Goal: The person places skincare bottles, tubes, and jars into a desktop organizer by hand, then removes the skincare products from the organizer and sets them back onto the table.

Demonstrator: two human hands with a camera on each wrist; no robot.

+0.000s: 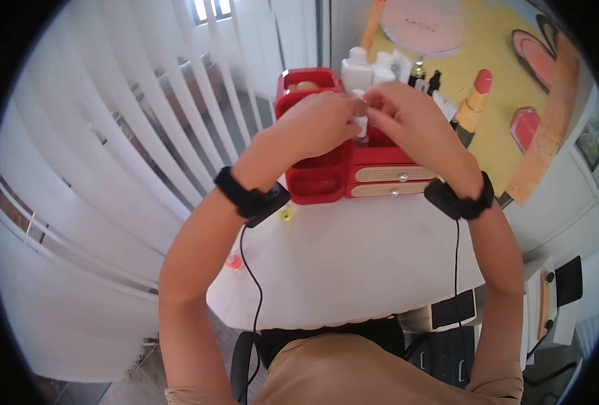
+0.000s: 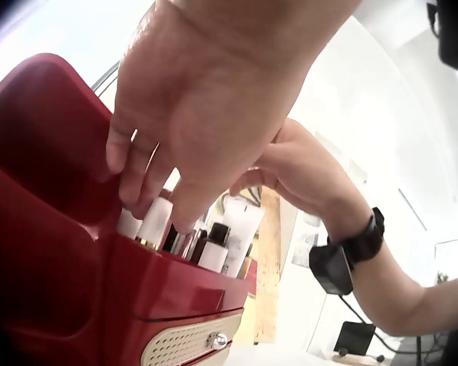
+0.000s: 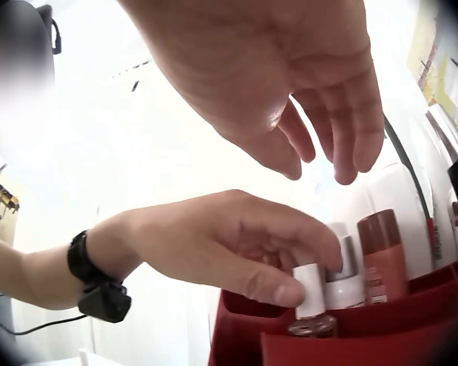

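Note:
My left hand [image 1: 316,125] is over the red organizer [image 1: 316,191], its thumb and fingers pinching the white cap of a small clear bottle [image 3: 311,293]. That bottle stands upright at the organizer's front compartment. In the right wrist view, the left hand [image 3: 214,248] reaches in from the left. Above and to the right, my right hand [image 1: 414,121] hovers with relaxed, slightly bent fingers and nothing between them, as the right wrist view shows [image 3: 290,91]. A brown-capped bottle [image 3: 383,255] stands just behind the pinched one. From the left wrist, the left hand [image 2: 206,99] hides the small bottle's cap.
White bottles [image 1: 357,71] and dark-capped cosmetics fill the organizer's back. Two woven-front drawers [image 1: 380,175] are below. On the white table [image 1: 353,263] lie a small yellow item [image 1: 286,214] and a pink one [image 1: 234,261]. Vertical blinds hang left; a painted board [image 1: 495,128] stands right.

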